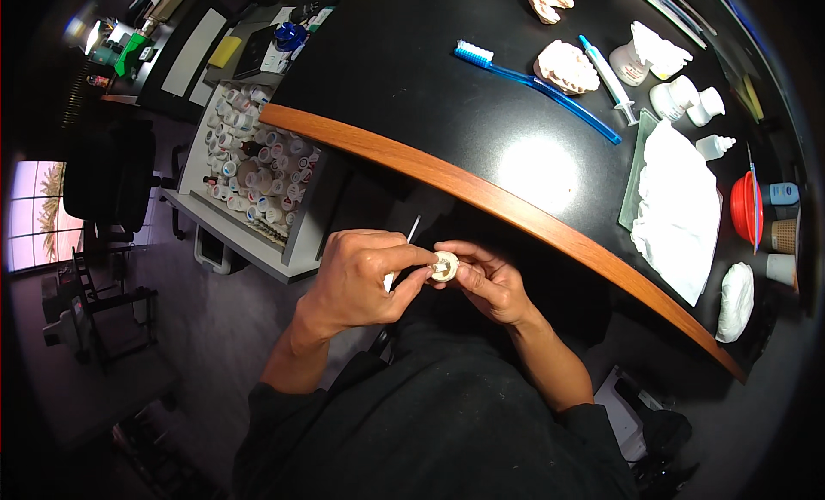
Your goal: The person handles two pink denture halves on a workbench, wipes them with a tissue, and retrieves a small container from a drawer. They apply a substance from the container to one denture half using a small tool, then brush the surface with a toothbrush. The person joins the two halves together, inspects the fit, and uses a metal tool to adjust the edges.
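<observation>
Head view shows us seated at a black table (412,79) with an orange wooden edge, both hands held over our lap below that edge. Our left hand (357,281) is closed, its thumb and fingertips pinching a small round cream disc (444,266) and also holding a thin white stick (404,251). Our right hand (485,281) curls around the disc from the other side, touching it. On the table lie a blue toothbrush (537,83), a plaster tooth cast (567,67), a syringe (607,77) and a white cloth (679,208).
</observation>
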Demonstrator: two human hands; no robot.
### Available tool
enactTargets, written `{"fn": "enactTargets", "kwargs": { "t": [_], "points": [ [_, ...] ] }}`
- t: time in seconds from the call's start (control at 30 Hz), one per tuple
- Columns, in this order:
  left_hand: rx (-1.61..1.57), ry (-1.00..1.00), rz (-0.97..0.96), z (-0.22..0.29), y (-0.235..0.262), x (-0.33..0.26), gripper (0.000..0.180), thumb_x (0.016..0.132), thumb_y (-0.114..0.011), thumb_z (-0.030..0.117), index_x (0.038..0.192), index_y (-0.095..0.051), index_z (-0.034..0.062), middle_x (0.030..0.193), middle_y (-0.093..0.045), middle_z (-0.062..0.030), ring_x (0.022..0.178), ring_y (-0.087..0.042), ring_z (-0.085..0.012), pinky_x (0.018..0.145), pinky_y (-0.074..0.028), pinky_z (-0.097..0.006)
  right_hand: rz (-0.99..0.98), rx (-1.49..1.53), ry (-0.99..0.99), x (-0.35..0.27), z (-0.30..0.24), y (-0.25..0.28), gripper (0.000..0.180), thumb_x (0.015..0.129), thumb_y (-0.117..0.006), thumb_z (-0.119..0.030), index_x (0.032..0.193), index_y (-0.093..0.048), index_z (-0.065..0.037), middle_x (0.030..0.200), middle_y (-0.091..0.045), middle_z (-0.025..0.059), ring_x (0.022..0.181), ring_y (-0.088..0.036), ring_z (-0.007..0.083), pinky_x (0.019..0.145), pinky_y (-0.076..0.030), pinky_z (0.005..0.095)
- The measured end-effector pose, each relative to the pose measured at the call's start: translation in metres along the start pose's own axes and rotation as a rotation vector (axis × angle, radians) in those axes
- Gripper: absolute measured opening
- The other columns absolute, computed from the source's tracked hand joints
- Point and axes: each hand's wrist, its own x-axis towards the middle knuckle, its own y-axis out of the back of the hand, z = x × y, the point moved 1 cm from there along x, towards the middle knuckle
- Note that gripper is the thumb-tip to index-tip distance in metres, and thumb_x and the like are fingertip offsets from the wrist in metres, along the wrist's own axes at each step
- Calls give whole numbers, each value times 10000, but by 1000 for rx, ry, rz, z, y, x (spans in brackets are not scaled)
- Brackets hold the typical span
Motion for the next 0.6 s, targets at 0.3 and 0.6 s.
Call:
{"fn": "enactTargets", "kwargs": {
  "t": [0.3, 0.6],
  "points": [
    [132, -89, -68, 6, 7, 8, 126, 737, -840, 86, 856, -797, 87, 661, -652, -43, 567, -633, -224, 506, -465, -352, -30, 42, -41, 0, 3, 1, 424, 1086, -569, -111, 1473, -507, 49, 1289, -677, 178, 1200, -672, 245, 1037, -542, 354],
    [217, -223, -119, 7, 6, 16, 113, 737, -838, 114, 830, -773, 120, 643, -592, -9, 590, -629, -200, 557, -478, -349, -10, 22, -68, 0, 5, 4, 458, 1081, -598, -182, 1461, -514, 58, 1286, -669, 184, 1199, -674, 267, 1040, -540, 369]
  ]
}}
